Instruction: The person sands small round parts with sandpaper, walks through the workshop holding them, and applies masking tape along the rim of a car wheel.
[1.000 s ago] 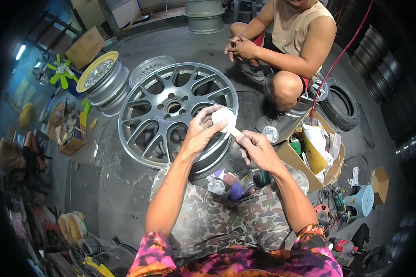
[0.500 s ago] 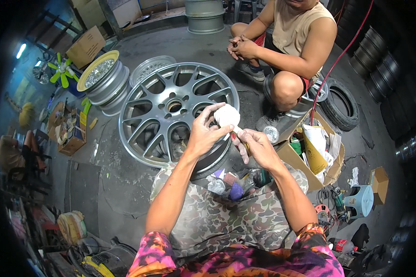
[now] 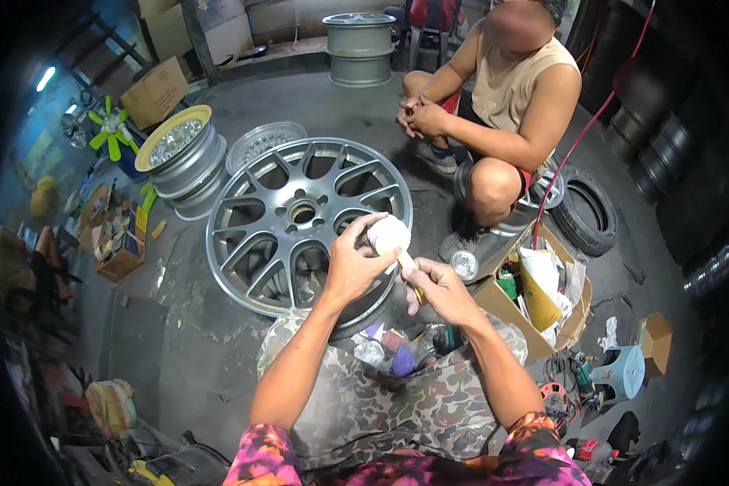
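A silver multi-spoke wheel rim [image 3: 275, 194] lies on the floor in front of my knees. Over its near right edge, my left hand [image 3: 353, 266] is closed around a round white piece [image 3: 390, 235], thumb at the lower side and fingers along the top. It looks like a smooth disc or lump; its exact kind does not show. My right hand [image 3: 441, 290] grips a putty knife [image 3: 407, 261] with a pale flat end and a yellowish handle. That end meets the lower edge of the white piece.
A person [image 3: 514, 89] squats at the far right, hands together. Other wheels [image 3: 188, 154] stand at the left. An open cardboard box [image 3: 482, 301] with papers is by my right knee, near a tyre [image 3: 587, 212] and red hose [image 3: 579, 138]. Purple and white scraps [image 3: 402, 360] lie between my legs.
The view has tilted up, so the scene sits lower and the far wheel shows more. My right hand has turned slightly around the tool; both hands still hold their things.
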A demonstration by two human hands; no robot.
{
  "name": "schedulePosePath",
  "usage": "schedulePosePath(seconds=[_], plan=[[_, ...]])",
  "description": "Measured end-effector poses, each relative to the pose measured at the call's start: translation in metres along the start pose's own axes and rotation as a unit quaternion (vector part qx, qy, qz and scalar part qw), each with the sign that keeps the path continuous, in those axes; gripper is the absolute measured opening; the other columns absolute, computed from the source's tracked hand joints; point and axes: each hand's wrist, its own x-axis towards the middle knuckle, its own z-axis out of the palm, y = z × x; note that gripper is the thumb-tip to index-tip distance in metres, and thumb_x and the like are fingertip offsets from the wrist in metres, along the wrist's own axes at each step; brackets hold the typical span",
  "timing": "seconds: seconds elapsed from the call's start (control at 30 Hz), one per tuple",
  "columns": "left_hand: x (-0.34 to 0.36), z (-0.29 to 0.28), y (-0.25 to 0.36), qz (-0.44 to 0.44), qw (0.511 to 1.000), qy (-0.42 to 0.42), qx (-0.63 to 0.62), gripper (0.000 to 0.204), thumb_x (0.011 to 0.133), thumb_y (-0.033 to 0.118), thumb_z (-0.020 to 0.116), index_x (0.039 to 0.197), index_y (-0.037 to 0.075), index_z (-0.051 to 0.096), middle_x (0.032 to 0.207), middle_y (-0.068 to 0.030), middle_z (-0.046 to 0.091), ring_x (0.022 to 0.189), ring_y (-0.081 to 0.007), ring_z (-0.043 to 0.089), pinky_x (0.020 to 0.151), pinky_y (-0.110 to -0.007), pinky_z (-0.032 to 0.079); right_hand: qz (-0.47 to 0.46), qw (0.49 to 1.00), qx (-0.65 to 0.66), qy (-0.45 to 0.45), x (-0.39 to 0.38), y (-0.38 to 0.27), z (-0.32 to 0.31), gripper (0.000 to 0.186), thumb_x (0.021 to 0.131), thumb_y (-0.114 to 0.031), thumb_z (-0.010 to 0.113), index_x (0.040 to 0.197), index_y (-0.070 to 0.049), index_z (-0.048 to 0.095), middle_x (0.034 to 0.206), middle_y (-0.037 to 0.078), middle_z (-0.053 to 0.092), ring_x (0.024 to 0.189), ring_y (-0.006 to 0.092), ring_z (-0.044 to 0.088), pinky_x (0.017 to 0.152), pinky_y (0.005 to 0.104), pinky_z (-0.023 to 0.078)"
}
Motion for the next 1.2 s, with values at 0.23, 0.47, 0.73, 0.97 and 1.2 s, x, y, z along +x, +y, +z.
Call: schedulePosePath(seconds=[0.23, 0.47, 0.73, 0.97, 1.2], plan=[[0.008, -0.018, -0.012, -0.030, 0.995, 0.064, -0.069, 0.059, 0.082, 0.007, 0.078, 0.135, -0.002, 0.052, 0.123, -0.0129, 0.063, 0.111, -0.0192, 0.062, 0.094, -0.032, 0.052, 0.001, 1.000, -0.023, -0.003, -0.003, -0.010, 0.001, 0.028, 0.104, -0.025, 0.052, 0.099, 0.000, 0.062, 0.065, -0.001, 0.054, 0.051, 0.0062, 0.051, 0.049, 0.0214, 0.040], [0.014, -0.025, -0.015, -0.070, 0.979, 0.105, -0.161, 0.061, 0.084, 0.003, 0.075, 0.137, -0.006, 0.048, 0.119, -0.0150, 0.065, 0.108, -0.0190, 0.064, 0.090, -0.028, 0.054, -0.150, 0.974, -0.099, 0.138, 0.020, -0.040, -0.011, 0.030, 0.102, -0.027, 0.054, 0.113, 0.001, 0.057, 0.091, 0.009, 0.067, 0.066, 0.0127, 0.063, 0.064, 0.0288, 0.050], [0.007, -0.023, 0.004, -0.045, 0.986, 0.070, -0.145, 0.065, 0.082, 0.002, 0.076, 0.140, -0.004, 0.047, 0.124, -0.0138, 0.062, 0.112, -0.0193, 0.063, 0.096, -0.030, 0.051, -0.441, 0.733, -0.481, 0.193, 0.101, -0.183, -0.017, 0.030, 0.096, -0.023, 0.059, 0.107, 0.004, 0.049, 0.097, 0.029, 0.057, 0.093, 0.0465, 0.057, 0.082, 0.0500, 0.045], [-0.004, -0.034, 0.022, -0.037, 0.984, 0.052, -0.168, 0.067, 0.082, 0.004, 0.076, 0.140, -0.006, 0.044, 0.126, -0.0162, 0.061, 0.113, -0.0202, 0.063, 0.095, -0.030, 0.052, -0.484, 0.709, -0.479, 0.181, 0.099, -0.206, 0.013, 0.029, 0.095, -0.021, 0.059, 0.105, 0.004, 0.048, 0.097, 0.029, 0.056, 0.093, 0.0477, 0.055, 0.082, 0.0502, 0.044], [-0.020, -0.032, 0.049, -0.028, 0.981, 0.050, -0.184, 0.067, 0.084, 0.003, 0.076, 0.141, -0.007, 0.042, 0.123, -0.0171, 0.063, 0.111, -0.0197, 0.063, 0.094, -0.030, 0.053, -0.455, 0.734, -0.479, 0.160, 0.070, -0.187, 0.017, 0.027, 0.095, -0.019, 0.059, 0.103, 0.004, 0.047, 0.094, 0.028, 0.053, 0.091, 0.0456, 0.054, 0.081, 0.0504, 0.043]])
